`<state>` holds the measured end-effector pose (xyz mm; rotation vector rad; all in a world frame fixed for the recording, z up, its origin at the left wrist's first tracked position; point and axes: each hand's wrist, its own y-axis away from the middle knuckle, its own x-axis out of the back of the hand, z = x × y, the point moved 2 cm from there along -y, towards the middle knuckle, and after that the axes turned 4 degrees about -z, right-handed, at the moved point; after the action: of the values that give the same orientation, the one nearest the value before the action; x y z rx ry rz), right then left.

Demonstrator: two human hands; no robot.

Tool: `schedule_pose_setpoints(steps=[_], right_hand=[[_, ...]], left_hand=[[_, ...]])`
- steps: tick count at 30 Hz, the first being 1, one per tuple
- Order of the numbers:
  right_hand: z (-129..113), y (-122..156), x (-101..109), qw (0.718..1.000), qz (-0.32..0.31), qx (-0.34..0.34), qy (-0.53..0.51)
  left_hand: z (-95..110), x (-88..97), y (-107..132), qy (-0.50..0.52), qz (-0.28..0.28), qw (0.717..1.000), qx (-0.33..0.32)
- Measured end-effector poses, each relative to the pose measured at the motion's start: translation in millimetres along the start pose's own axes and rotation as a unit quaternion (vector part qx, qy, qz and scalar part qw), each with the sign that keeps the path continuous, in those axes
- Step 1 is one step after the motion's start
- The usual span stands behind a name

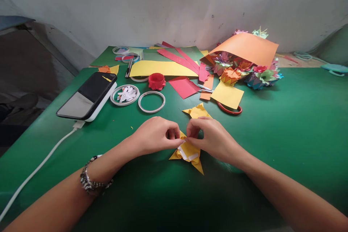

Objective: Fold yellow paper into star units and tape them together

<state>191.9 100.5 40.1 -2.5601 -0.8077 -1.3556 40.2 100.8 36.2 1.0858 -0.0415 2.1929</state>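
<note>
Both hands work at one folded yellow paper piece, which lies on the green bench between them, its pointed corners spread toward the near edge. The left hand has thumb and fingers drawn together on its upper edge, and the right hand pinches just beside it. The step in hand looks like fine work on the white strips along the paper — pressing tape down or lifting its backing, I cannot say which. The next move seems to call for one hand steadying the paper while the other works lightly, since a hard tug could tear or crease it. The fingertips hide whatever sits between them, perhaps an end of strip. Beyond, the right hand partly covers a second yellow piece, and a yellow square hides the middle of the scissors.
</note>
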Motion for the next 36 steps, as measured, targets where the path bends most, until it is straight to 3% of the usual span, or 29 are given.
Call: schedule_pose_setpoints(steps=[8,26,36], right_hand=[[-1,-1,-5,1.0,-0.001,0.019,0.018],[-2,-3,-11,0.996,0.008,0.03,0.082],[4,-1,-9,0.999,-0.034,0.026,0.024]], left_hand=[[2,-4.8,-4,-0.06,0.023,0.998,0.002],[3,-5.1,-6,-0.057,0.012,0.998,0.003],[3,-3.6,-6,-0.043,-0.002,0.999,0.006]])
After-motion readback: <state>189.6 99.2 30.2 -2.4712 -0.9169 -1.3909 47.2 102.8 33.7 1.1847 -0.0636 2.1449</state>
